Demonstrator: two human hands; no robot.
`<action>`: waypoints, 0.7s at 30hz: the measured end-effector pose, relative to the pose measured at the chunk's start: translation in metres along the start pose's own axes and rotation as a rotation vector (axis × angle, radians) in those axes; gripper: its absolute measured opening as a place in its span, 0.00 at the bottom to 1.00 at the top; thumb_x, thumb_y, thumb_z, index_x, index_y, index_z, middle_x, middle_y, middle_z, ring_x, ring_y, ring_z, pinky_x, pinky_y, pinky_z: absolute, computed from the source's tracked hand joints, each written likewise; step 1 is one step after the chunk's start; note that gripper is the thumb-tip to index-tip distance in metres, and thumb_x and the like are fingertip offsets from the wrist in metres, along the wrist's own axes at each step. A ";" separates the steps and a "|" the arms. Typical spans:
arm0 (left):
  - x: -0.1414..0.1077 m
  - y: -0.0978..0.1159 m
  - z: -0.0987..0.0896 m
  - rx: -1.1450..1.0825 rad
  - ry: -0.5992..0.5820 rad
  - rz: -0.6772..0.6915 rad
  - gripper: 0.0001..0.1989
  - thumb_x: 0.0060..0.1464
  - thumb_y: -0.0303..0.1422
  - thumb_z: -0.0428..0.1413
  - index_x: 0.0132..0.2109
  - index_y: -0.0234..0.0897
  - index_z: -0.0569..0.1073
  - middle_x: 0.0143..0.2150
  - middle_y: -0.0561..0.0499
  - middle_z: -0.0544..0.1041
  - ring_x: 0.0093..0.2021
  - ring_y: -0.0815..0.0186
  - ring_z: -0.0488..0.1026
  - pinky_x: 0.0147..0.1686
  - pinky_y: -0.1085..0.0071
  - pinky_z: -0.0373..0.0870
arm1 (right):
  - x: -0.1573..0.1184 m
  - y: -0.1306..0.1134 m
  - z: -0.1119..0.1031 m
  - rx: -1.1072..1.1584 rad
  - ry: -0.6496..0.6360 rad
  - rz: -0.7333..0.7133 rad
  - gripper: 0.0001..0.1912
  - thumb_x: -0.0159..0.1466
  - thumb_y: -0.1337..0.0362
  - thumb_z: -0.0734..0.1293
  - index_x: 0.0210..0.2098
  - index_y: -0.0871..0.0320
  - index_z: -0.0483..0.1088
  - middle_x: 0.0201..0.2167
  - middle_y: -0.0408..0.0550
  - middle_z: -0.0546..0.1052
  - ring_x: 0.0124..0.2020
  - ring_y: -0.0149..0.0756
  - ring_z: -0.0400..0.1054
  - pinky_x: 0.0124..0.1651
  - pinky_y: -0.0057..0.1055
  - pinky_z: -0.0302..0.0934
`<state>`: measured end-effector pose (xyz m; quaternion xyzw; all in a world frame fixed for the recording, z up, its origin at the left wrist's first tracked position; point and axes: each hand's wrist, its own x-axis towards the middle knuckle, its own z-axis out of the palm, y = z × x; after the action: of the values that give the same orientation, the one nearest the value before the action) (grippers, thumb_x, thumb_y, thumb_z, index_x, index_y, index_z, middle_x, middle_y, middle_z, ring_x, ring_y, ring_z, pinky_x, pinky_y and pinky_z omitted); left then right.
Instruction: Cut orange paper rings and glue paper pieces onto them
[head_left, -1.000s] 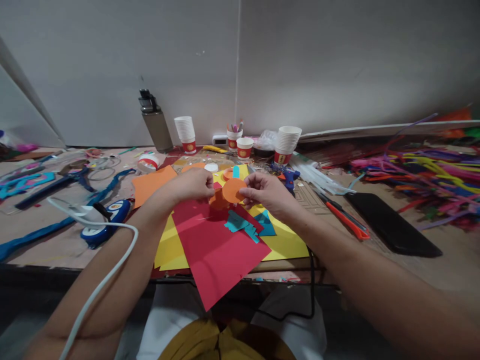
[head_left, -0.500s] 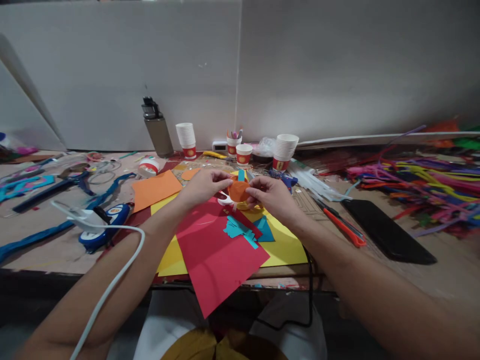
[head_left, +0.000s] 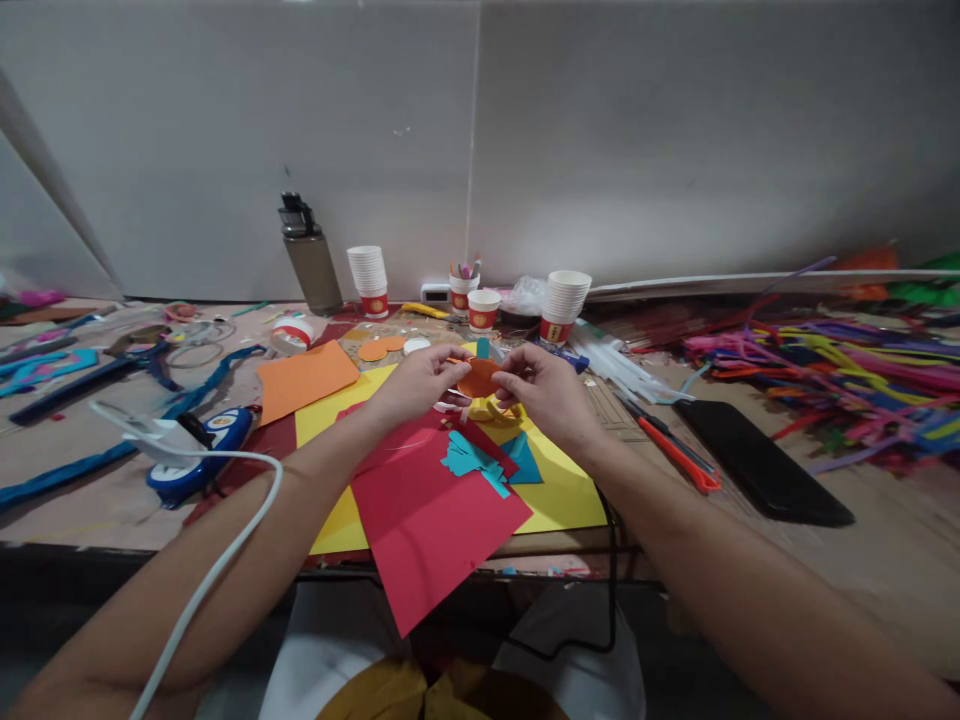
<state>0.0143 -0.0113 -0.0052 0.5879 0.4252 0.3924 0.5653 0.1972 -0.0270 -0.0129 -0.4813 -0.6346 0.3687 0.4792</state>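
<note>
An orange round paper piece (head_left: pixel 478 379) is held up between my two hands, with a small teal strip (head_left: pixel 483 348) at its top edge. My left hand (head_left: pixel 429 378) pinches its left side. On its right side, the fingers of my right hand (head_left: pixel 534 385) are closed on it. Beneath lie a red sheet (head_left: pixel 435 530) and a yellow sheet (head_left: pixel 574 490). Teal scraps (head_left: pixel 472 457) rest on the red sheet, and a teal triangle (head_left: pixel 527 462) lies beside them. Orange paper circles (head_left: pixel 371 350) are behind my left hand.
Stacked paper cups (head_left: pixel 367 275) and more cups (head_left: pixel 566 300) stand at the back near a bottle (head_left: pixel 311 265). On the right lie a red cutter (head_left: pixel 679 455), a black phone (head_left: pixel 761 460) and colourful pipe cleaners (head_left: pixel 847 370). A white cable crosses my left forearm.
My left hand has shifted slightly, uncovering more of the orange circles and a white disc behind it. The orange piece appears tilted and darker. The whole view has moved a little.
</note>
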 end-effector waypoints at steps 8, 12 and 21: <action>0.004 -0.001 0.001 -0.069 0.020 0.059 0.11 0.56 0.29 0.57 0.46 0.32 0.75 0.38 0.47 0.80 0.29 0.67 0.78 0.33 0.68 0.78 | 0.005 -0.001 -0.007 0.064 -0.057 0.020 0.06 0.57 0.66 0.69 0.27 0.57 0.66 0.19 0.39 0.72 0.21 0.30 0.71 0.24 0.25 0.66; 0.004 -0.003 -0.004 -0.065 0.018 0.047 0.13 0.57 0.31 0.57 0.48 0.33 0.75 0.37 0.48 0.80 0.28 0.67 0.78 0.32 0.67 0.77 | 0.005 -0.005 -0.010 0.058 -0.067 0.039 0.07 0.57 0.65 0.69 0.27 0.58 0.66 0.18 0.41 0.73 0.20 0.30 0.71 0.24 0.25 0.67; 0.010 -0.016 -0.009 -0.121 -0.017 0.079 0.16 0.52 0.38 0.62 0.46 0.33 0.77 0.36 0.48 0.79 0.30 0.67 0.77 0.31 0.68 0.77 | 0.003 -0.010 -0.010 -0.016 -0.101 0.055 0.05 0.57 0.67 0.68 0.28 0.58 0.67 0.21 0.41 0.73 0.20 0.28 0.69 0.21 0.23 0.63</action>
<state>0.0086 0.0008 -0.0205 0.5723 0.3726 0.4344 0.5873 0.2041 -0.0266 -0.0006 -0.4833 -0.6473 0.4004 0.4325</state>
